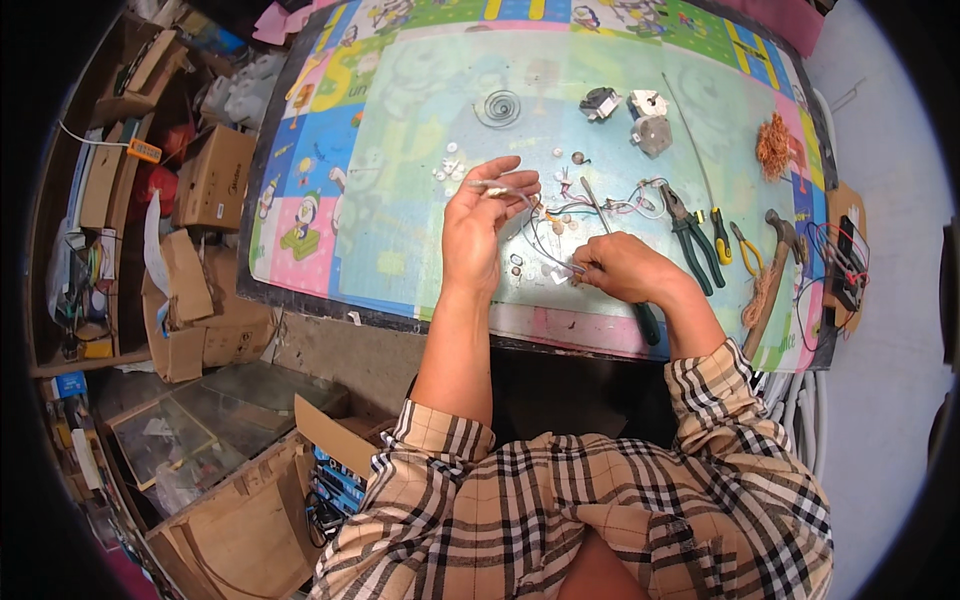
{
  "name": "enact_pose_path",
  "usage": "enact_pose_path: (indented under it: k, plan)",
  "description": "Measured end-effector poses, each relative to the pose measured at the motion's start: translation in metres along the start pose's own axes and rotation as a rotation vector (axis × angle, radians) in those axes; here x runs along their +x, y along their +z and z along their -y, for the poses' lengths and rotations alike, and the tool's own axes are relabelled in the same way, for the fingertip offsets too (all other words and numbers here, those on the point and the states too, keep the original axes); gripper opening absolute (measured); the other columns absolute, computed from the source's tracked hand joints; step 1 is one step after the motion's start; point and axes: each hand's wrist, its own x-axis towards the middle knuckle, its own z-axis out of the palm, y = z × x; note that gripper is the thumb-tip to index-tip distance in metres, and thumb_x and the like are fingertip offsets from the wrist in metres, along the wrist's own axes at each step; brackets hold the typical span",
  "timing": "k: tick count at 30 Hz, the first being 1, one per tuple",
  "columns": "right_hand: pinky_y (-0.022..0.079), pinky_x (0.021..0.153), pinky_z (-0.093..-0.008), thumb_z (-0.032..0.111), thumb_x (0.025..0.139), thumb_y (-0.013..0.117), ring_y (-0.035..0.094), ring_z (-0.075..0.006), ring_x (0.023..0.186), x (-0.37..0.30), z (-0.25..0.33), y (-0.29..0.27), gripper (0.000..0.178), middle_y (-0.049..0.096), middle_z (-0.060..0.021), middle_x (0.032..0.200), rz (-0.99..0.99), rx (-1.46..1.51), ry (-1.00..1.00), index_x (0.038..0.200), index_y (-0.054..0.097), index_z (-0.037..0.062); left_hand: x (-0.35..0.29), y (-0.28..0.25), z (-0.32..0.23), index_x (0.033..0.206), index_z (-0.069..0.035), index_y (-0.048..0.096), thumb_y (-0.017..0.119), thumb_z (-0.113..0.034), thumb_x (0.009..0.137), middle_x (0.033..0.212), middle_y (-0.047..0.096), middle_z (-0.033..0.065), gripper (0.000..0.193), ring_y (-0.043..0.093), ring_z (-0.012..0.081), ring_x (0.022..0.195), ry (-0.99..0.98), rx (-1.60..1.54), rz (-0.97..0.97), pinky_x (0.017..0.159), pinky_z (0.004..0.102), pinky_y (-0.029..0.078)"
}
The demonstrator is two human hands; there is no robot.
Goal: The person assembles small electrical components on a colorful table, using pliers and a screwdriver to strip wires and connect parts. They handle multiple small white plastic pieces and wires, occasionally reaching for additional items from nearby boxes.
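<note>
A thin grey wire [534, 238] loops between my two hands above the table. My left hand [474, 225] is turned palm up, its fingers curled around one part of the wire. Lower and to the right, my right hand [625, 266] pinches the other end between thumb and fingertips. Beneath the right hand lies a screwdriver whose green handle [648, 325] sticks out toward the table's near edge. Thin coloured wires [620, 206] and small round parts lie just beyond my hands. Small white pieces [450, 165] are scattered beside the left fingertips.
To the right lie green-handled pliers [693, 243], a yellow-and-green screwdriver [720, 238], small yellow-handled pliers [746, 246] and a hammer [769, 275]. Farther back are a wire coil [498, 109], small motor-like units [651, 134] and a copper wire bundle [773, 147]. Cardboard boxes [215, 180] stand left.
</note>
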Motion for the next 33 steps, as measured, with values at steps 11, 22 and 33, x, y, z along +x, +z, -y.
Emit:
enact_pose_path:
  k: [11, 22, 33]
  plan:
    - [0.046, 0.067, -0.0439, 0.012, 0.079, 0.054, 0.060, -0.0361, 0.075, 0.005, 0.001, 0.009, 0.011, 0.063, -0.0166, 0.075, 0.030, -0.040, -0.002, 0.081, 0.063, 0.0059, -0.013, 0.020, 0.007, 0.104, 0.002, 0.060, 0.050, -0.011, 0.092, 0.094, 0.067, 0.0116, 0.020, 0.058, 0.0132, 0.093, 0.239, 0.467, 0.067, 0.089, 0.0278, 0.042]
    - [0.047, 0.069, -0.0422, 0.008, 0.076, 0.055, 0.062, -0.0335, 0.077, 0.008, 0.003, 0.017, 0.012, 0.064, -0.0141, 0.075, 0.086, -0.027, -0.010, 0.082, 0.064, 0.0067, -0.011, 0.018, 0.016, 0.085, -0.004, 0.064, 0.056, -0.006, 0.084, 0.074, 0.065, 0.0091, 0.009, 0.059, 0.0264, 0.070, 0.722, 1.172, -0.070, 0.067, 0.0364, 0.045]
    - [0.047, 0.070, -0.0427, 0.012, 0.078, 0.054, 0.061, -0.0347, 0.079, 0.006, 0.000, 0.012, 0.013, 0.064, -0.0157, 0.078, 0.069, -0.031, -0.016, 0.084, 0.065, 0.0066, -0.007, 0.014, 0.010, 0.091, 0.002, 0.063, 0.049, -0.010, 0.092, 0.082, 0.068, 0.0125, 0.018, 0.064, 0.0173, 0.070, 0.267, 0.640, -0.117, 0.063, 0.0274, 0.047]
